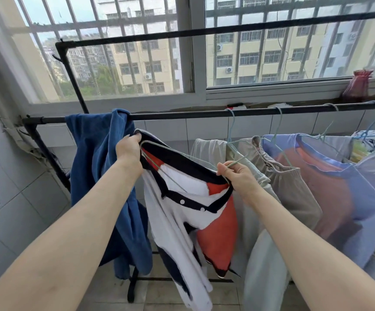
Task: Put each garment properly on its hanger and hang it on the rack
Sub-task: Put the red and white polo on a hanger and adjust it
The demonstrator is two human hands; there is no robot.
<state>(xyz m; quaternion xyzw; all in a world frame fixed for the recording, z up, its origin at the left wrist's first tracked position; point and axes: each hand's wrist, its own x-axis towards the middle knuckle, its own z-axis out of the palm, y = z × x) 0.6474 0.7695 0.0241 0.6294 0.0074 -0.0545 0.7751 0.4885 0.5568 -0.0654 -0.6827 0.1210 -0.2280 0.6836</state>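
The polo shirt's collar (182,162) was gripped by the left hand (129,151) while the hanger (157,163), pinched by the right hand (238,176), was threaded inside, apparently to seat the shoulders.

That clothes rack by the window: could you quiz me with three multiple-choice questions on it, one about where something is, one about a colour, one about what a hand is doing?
1. Where is the blue garment?
A. Draped over the rack's lower rail, at its left end
B. On the floor
C. On the windowsill

2. Which colours make up the shirt being handled?
A. Green and yellow
B. White, red and navy
C. All black

3. What is the right hand doing?
A. Hanging empty
B. Pressing the window
C. Pinching the thin hanger at the shirt's collar

Answers: 1 A, it hangs over the rail with no hanger showing. 2 B, white body, red panels, navy collar and placket. 3 C, its fingers close on the wire while the left hand grips the collar's other side.
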